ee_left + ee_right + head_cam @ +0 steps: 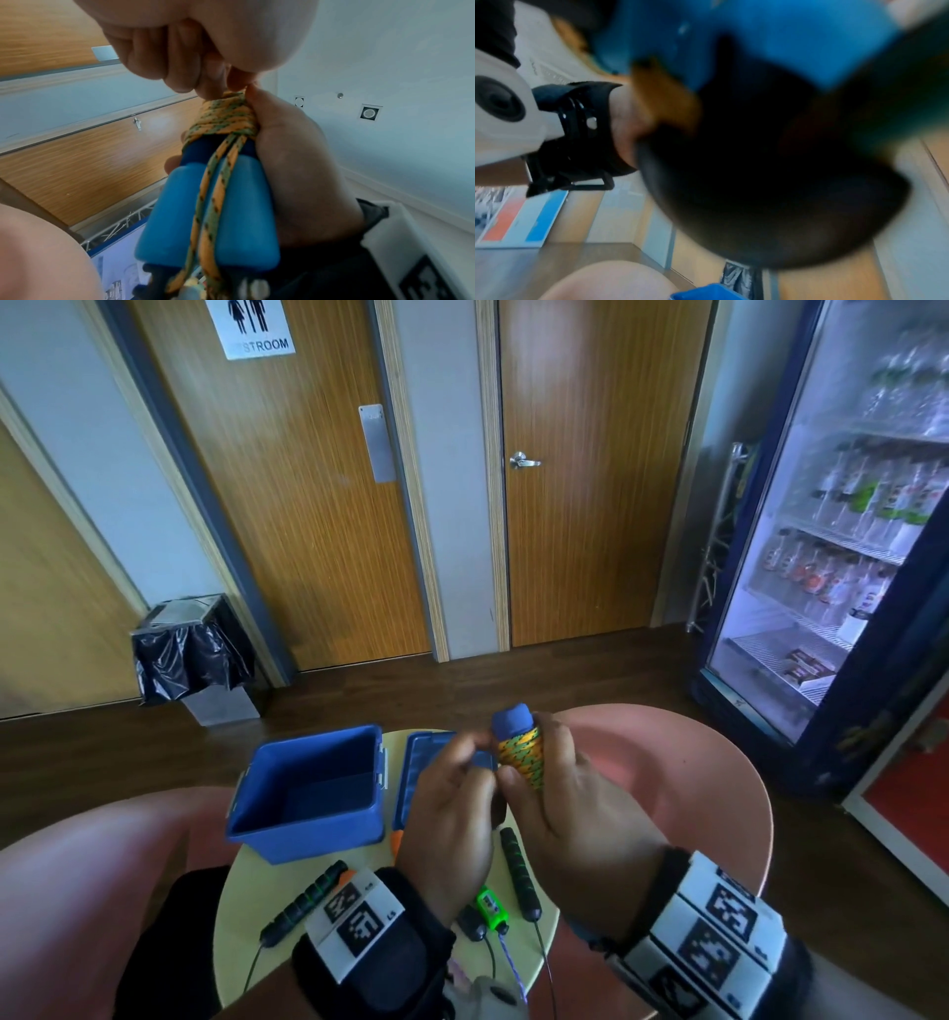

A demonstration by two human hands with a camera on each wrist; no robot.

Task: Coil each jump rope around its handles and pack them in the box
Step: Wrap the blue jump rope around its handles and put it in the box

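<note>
A jump rope with two light-blue handles (511,719) (180,213) is held upright above the table, its orange-and-green rope (521,755) (226,119) coiled tightly around them. My right hand (570,793) (295,162) grips the coiled bundle. My left hand (452,793) (180,60) pinches the rope at the edge of the coil with curled fingers. Two strands run down between the handles. The open blue box (308,834) stands on the table to the left, nothing visible inside. The right wrist view is blurred, showing only the blue handles (782,40).
The box's blue lid (426,762) lies beside it, partly behind my left hand. Black-and-green rope handles (518,870) (308,901) and a green counter handle (490,909) lie on the small round table (241,916), cords trailing over its near edge. Pink chairs flank it.
</note>
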